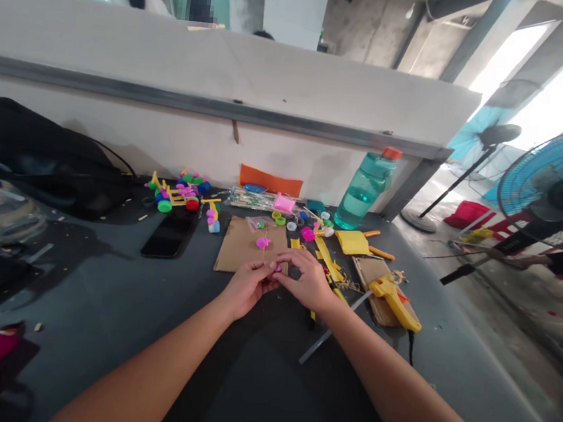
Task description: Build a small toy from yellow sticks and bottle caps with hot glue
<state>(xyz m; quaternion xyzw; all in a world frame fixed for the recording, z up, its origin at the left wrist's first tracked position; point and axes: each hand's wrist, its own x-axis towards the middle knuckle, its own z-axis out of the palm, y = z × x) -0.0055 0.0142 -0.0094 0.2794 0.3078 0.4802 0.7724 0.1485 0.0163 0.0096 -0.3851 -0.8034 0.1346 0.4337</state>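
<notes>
Both hands meet over the near edge of a brown cardboard sheet (237, 247). A small purple piece (277, 269), largely covered by fingers, sits between the fingertips. My left hand (248, 289) pinches it from the left, and my right hand (308, 282) closes on it from the right. Just beyond the fingers is a bright pink round piece (263, 242); a thin stick seems to run from it toward my hands. Behind it lies a small clear plastic bag (257, 224). Yellow strips (327, 259) lie beside my right hand.
To the right are a yellow glue gun (395, 303), a clear glue stick (334, 331) and orange-handled scissors (378, 251). A teal bottle (361, 192) stands at the back. Leftward lie a black phone (169, 233), colourful wheeled toys (177, 193) and a black bag (50, 160). A fan (560, 186) stands beyond.
</notes>
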